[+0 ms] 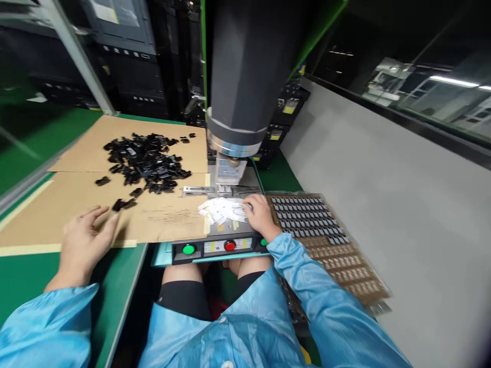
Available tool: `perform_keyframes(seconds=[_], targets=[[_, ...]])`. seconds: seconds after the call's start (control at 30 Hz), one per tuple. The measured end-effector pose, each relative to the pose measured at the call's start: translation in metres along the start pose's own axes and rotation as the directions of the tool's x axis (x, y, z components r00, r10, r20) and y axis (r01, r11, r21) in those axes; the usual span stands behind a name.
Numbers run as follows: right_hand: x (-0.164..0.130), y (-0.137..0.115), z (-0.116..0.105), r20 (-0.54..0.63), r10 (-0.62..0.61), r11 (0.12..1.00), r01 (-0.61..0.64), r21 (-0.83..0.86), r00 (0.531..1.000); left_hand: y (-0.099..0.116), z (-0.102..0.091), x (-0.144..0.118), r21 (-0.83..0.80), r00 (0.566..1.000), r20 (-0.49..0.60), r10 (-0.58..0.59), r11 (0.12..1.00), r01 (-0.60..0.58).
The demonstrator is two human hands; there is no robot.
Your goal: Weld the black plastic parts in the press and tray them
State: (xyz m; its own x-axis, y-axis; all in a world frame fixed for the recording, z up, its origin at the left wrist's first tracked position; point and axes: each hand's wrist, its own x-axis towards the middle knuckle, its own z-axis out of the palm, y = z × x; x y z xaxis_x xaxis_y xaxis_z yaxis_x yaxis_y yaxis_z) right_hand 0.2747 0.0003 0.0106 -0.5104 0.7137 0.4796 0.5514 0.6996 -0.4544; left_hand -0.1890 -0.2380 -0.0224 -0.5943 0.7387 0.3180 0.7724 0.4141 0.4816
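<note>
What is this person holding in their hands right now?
Left hand holds nothing, open on the cardboard. Right hand rests among white pieces; any grip cannot be told.

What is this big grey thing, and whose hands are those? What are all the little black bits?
The picture comes from a camera worn on a person's head, so you look down at their own two hands and blue sleeves. The big grey cylinder is part of a machine that hangs over a small metal plate. In front of it is a panel with a green button and a red button. The left hand lies open on a cardboard sheet, close to a heap of small black parts. The right hand rests at a little pile of white pieces; whether it holds one is hard to tell. To the right lies a brown tray with rows of tiny dark parts.
</note>
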Motion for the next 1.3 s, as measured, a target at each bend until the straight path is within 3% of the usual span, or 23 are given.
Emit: perform_keyframes(seconds=[0.07, 0.17, 0.33, 0.5, 0.67, 0.8, 1.1, 1.2, 1.3], targets=[[0.0, -0.017, 0.006, -0.033, 0.0, 1.0, 0.001, 0.031, 0.999, -0.015, 0.0, 0.006, -0.009, 1.0, -0.029, -0.008, 1.0, 0.008], [0.005, -0.054, 0.027, 0.018, -0.093, 0.986, 0.089, 0.142, 0.996, -0.024, 0.007, 0.018, 0.0, 0.999, 0.036, -0.01, 1.0, 0.01], [0.035, -0.129, 0.093, 0.213, -0.226, 0.951, 0.169, 0.258, 0.951, -0.016, 0.023, 0.038, 0.0, 0.999, 0.034, 0.014, 1.0, -0.014], [0.072, -0.188, 0.163, 0.382, -0.194, 0.967, 0.11, 0.231, 0.903, 0.002, 0.029, 0.033, -0.069, 0.996, 0.054, 0.065, 0.996, -0.061], [0.089, -0.217, 0.198, 0.418, -0.103, 0.993, 0.073, 0.089, 0.903, 0.014, 0.033, 0.024, -0.192, 0.992, 0.069, 0.104, 0.977, -0.089], [0.096, -0.225, 0.21, 0.393, -0.12, 0.992, 0.123, 0.019, 0.912, 0.012, 0.03, 0.025, -0.236, 0.999, 0.024, 0.021, 0.972, -0.015], [0.109, -0.235, 0.223, 0.415, -0.153, 0.969, 0.219, -0.117, 0.897, 0.001, 0.022, 0.025, -0.221, 0.975, 0.148, 0.165, 0.967, -0.13], [0.102, -0.233, 0.208, 0.417, -0.152, 0.976, 0.202, -0.079, 0.896, -0.004, 0.022, 0.022, -0.24, 0.974, 0.164, 0.154, 0.964, -0.112], [0.08, -0.217, 0.17, 0.34, -0.161, 0.987, 0.155, 0.045, 0.927, -0.003, 0.022, 0.017, -0.265, 0.98, 0.155, 0.127, 0.961, -0.083]])
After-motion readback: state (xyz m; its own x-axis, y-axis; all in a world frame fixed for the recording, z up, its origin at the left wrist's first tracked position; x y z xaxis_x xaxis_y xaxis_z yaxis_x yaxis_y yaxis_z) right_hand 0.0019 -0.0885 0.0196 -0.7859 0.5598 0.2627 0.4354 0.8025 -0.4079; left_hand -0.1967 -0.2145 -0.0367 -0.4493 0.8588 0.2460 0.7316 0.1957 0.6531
